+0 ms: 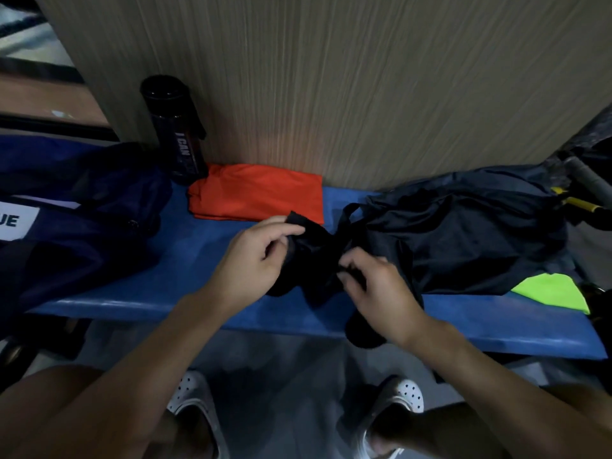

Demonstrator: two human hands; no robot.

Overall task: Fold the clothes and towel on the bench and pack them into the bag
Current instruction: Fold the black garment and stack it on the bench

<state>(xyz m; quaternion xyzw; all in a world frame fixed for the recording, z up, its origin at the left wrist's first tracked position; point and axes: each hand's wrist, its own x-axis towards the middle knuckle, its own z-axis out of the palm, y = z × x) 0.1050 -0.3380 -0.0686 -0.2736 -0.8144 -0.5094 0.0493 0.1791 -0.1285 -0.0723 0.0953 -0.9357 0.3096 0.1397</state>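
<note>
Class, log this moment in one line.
step: folding | left hand: pinches black garment | right hand: pinches black garment | orange garment: folded on bench | navy bag: on bench

On the worktop (198, 260), the bag (82, 226) fills the left end. A bottle (178, 134) stands at the back edge beside it, a folded garment (255, 193) just right. A clothes heap (463, 233) covers the right end, a small garment (314, 260) mid-front.

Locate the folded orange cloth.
Head view, left of centre: the folded orange cloth lies flat on the blue bench against the wood panel, right of the black bottle and behind the left hand.
</note>
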